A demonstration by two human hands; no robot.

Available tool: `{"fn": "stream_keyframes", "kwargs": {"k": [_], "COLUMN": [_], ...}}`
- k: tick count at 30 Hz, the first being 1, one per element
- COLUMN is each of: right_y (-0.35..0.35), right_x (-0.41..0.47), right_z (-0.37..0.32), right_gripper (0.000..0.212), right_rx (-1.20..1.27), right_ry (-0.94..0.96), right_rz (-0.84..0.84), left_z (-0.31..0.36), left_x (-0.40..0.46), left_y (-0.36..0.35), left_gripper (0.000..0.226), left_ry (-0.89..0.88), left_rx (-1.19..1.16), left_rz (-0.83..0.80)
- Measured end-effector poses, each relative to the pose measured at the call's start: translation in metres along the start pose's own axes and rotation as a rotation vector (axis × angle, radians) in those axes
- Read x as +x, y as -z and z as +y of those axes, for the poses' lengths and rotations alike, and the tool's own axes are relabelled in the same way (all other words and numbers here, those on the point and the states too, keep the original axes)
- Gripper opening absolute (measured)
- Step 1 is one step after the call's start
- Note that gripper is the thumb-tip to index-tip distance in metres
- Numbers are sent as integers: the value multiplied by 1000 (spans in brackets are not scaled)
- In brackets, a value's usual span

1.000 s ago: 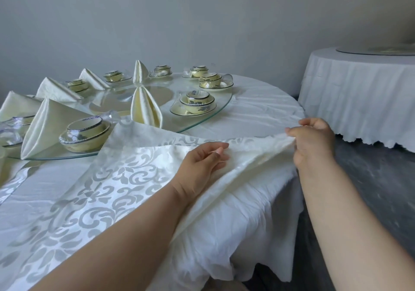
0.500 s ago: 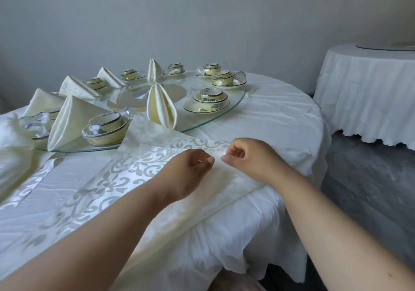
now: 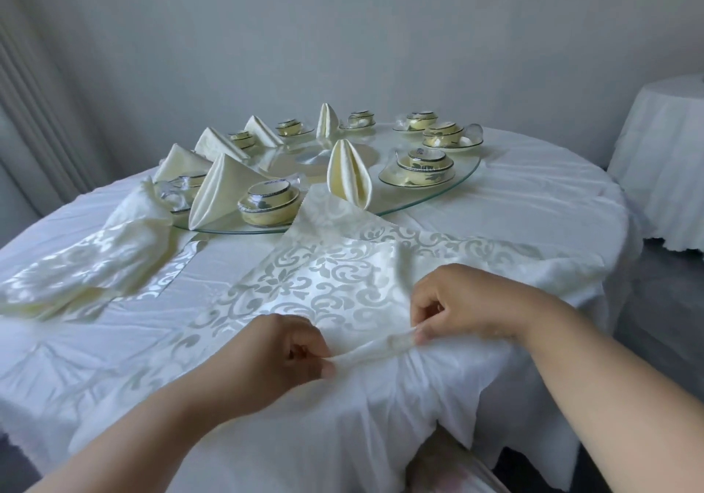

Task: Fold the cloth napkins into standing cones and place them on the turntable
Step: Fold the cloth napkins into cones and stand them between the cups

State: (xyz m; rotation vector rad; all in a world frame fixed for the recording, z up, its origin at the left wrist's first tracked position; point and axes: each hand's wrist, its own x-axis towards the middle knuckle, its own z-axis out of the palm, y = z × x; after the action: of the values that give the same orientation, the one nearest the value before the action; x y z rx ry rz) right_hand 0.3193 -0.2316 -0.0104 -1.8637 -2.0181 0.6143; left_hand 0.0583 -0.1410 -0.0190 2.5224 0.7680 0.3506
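Both hands pinch the near edge of the napkin (image 3: 343, 275) spread at six o'clock of the turntable (image 3: 463, 182); left hand (image 3: 282, 351) and right hand (image 3: 457, 302) sit slightly apart, likely tensioning it for a crisp fold.

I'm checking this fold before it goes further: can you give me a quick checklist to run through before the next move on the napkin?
1. Both hands grip the edge: ok. The left hand and right hand each pinch the near edge of the patterned napkin.
2. Napkin lies flat: not ok, it is rumpled near the hands.
3. Far corner clear of the glass turntable: not ok, it lies at the rim beside a standing folded napkin.
4. Free spot on the turntable: ok, bare glass shows near the middle.
5. Spare napkins within reach: ok, a loose pile lies on the left.
6. Corners aligned: cannot tell.
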Motion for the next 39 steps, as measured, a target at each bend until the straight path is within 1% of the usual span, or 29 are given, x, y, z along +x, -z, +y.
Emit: {"fn": "stream_keyframes", "kwargs": {"k": [2, 3, 4, 5, 6, 8, 9, 11, 12, 13, 14, 16, 18, 20, 23, 24, 26, 28, 32, 36, 38, 39], "right_y": [8, 12, 18, 23, 30, 40, 42, 40, 35, 29, 23, 16, 19, 26, 36, 38, 40, 40, 35, 31, 32, 34], "right_x": [-13, -19, -21, -19, -14, 10, 26, 60, 77, 92, 104, 119, 126, 132, 148, 154, 168, 179, 195, 196, 190, 186], "right_z": [-10, -15, -20, -23, -25, -27, -26, -22, -19, -13, -8, -2, -2, 0, 2, 1, 0, -1, 1, 3, 7, 11], "right_gripper": [11, 13, 17, 20, 22, 25, 29, 43, 51, 55, 52, 37, 25, 19, 30, 32, 30, 28, 21, 32, 37, 40], "right_rx": [-9, -17, -28, -30, -18, 2, -20, -133, -202, -262, -301, -299, -291, -213, -84, -70, -57, -85, -252, -398, -432, -410], "right_ry": [-35, -47, -61, -81, -102, -152, -185, -275, -321, -364, -398, -409, -362, -320, -289, -285, -287, -295, -298, -309, -361, -406], "right_rz": [-139, -191, -213, -204, -166, -21, 53, 130, 126, 108, 86, 49, 26, 133, 344, 388, 449, 479, 516, 583, 624, 617], "left_z": [7, 10, 12, 11, 7, -4, -9, -19, -22, -24, -25, -29, -36, -42, -55, -60, -69, -78, -90, -95, -98, -100], "left_x": [-7, -10, -11, -9, -5, 7, 12, 22, 26, 30, 33, 37, 41, 46, 64, 70, 83, 93, 106, 113, 113, 113], "left_y": [4, 7, 8, 10, 11, 13, 13, 7, 5, 3, 2, 2, 5, 13, 30, 35, 40, 41, 37, 30, 27, 26], "left_gripper": [15, 16, 25, 34, 36, 31, 39, 56, 58, 54, 47, 28, 25, 24, 26, 26, 25, 25, 23, 21, 23, 25], "left_ry": [26, 50, 71, 93, 119, 223, 302, 441, 486, 525, 546, 568, 567, 564, 547, 548, 559, 578, 606, 622, 630, 636], "left_rx": [-81, -105, -83, -26, 52, 219, 299, 350, 334, 306, 276, 225, 179, 125, 115, 121, 141, 166, 201, 195, 172, 163], "left_rz": [-119, -173, -181, -125, -23, 144, 175, 177, 196, 214, 236, 262, 265, 289, 377, 400, 423, 422, 409, 387, 384, 378]}}
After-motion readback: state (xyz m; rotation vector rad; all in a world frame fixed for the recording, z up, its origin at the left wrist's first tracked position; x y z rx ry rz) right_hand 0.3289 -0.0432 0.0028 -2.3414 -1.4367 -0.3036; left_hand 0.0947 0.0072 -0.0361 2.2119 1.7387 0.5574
